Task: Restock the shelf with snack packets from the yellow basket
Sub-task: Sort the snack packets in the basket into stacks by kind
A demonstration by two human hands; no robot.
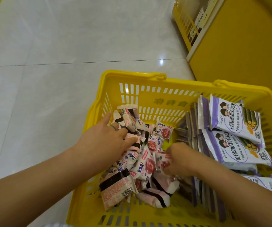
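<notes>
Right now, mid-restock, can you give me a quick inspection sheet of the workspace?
Surface: pale glossy tiled floor, with the yellow basket over it.
Job's things: small pink-and-white packets are heaped in the basket's left part. Purple packets are stacked along its right side.
Clutter: nothing seen.
Hands: left hand is spread over the heap, grip unclear. Right hand has its fingers curled round one small packet.
Cables: nothing seen.
Surroundings: yellow shelf unit at upper right; its contents are too small to tell.
</notes>
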